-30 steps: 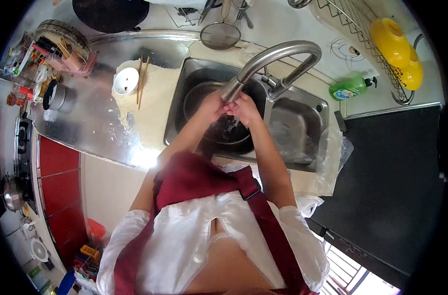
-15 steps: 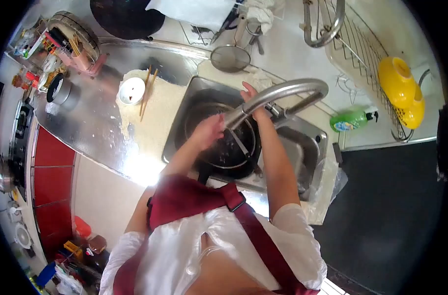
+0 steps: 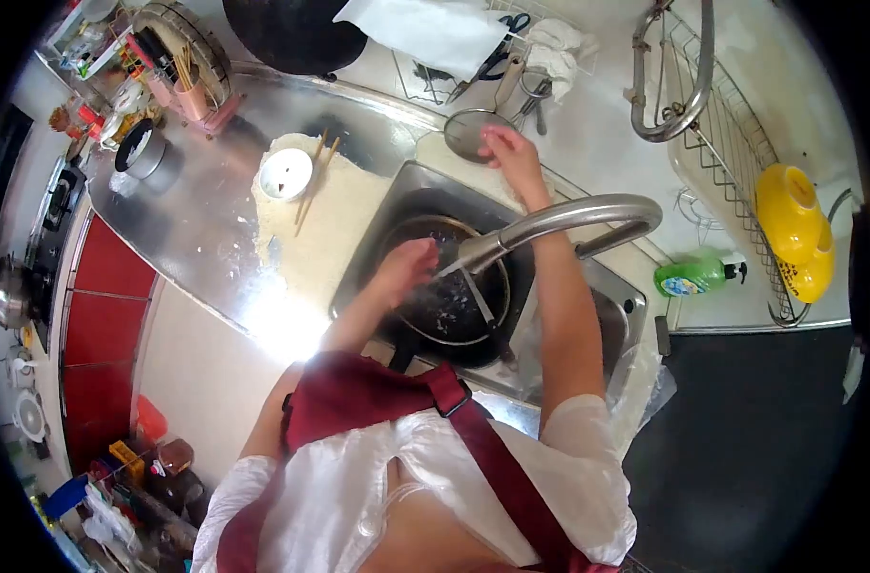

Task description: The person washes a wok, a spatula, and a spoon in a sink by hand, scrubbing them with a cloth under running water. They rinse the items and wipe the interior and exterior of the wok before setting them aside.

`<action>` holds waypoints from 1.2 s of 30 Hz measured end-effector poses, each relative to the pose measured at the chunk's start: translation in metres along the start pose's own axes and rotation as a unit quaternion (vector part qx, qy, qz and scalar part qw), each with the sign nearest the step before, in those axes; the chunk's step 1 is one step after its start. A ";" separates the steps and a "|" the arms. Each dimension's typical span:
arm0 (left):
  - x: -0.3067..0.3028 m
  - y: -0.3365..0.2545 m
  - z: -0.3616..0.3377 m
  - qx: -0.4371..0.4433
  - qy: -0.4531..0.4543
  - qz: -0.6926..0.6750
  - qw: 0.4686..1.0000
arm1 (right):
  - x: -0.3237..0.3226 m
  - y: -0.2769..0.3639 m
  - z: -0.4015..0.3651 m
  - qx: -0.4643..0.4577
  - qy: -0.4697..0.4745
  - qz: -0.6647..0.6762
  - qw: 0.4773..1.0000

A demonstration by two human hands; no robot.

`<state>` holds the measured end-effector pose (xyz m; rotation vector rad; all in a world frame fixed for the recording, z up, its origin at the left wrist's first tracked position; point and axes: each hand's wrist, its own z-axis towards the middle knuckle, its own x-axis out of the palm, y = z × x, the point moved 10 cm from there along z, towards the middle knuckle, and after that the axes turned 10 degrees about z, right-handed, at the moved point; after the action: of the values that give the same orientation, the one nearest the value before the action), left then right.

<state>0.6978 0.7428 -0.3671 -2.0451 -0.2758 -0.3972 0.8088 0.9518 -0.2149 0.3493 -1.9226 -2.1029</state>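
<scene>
My left hand (image 3: 408,271), fingers loosely stretched, hangs over the sink beside the spout of the tall faucet (image 3: 573,212). It holds nothing, and a pale streak of water shows by its fingertips. Below lies a dark frying pan (image 3: 442,310) in the left sink basin (image 3: 408,186), with white bits in it. A long-handled utensil (image 3: 480,301) rests across the pan. Past the faucet, my right hand (image 3: 513,158) reaches toward the wall with fingers apart. Its fingertips overlap the edge of a round mesh strainer (image 3: 468,137) that leans at the back of the counter.
Left of the sink, a white bowl (image 3: 286,175) and chopsticks (image 3: 316,186) lie on a floury patch of counter. A green soap bottle (image 3: 691,277) stands to the right, below yellow bowls (image 3: 788,215) on a wire rack. A metal pot (image 3: 141,151) sits farther left.
My right hand has moved from behind the faucet up and away to the strainer. My left hand stays by the spout. The whole view has shifted slightly.
</scene>
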 end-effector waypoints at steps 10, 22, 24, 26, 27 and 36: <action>-0.037 0.007 -0.036 0.015 -0.084 0.008 0.996 | 0.018 0.035 0.035 -0.039 0.044 0.034 0.998; -0.050 0.010 -0.036 0.013 -0.090 0.004 0.996 | -0.035 0.047 0.042 -0.110 -0.209 -0.134 0.963; -0.048 0.012 -0.036 0.012 -0.083 -0.003 0.996 | -0.030 0.032 0.046 -0.059 -0.191 -0.173 0.964; -0.046 0.011 -0.038 0.012 -0.077 -0.010 0.997 | -0.032 0.032 0.040 -0.065 -0.218 -0.180 0.957; -0.045 0.007 -0.042 0.007 -0.081 -0.013 0.997 | -0.036 0.034 0.037 -0.071 -0.244 -0.187 0.949; -0.058 0.011 -0.042 0.008 -0.091 -0.021 0.996 | -0.033 -0.002 0.062 -0.065 -0.205 -0.309 0.927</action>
<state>0.6419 0.6990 -0.3795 -2.0658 -0.4327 -0.2335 0.8176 1.0218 -0.2112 0.5872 -2.0627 -2.8909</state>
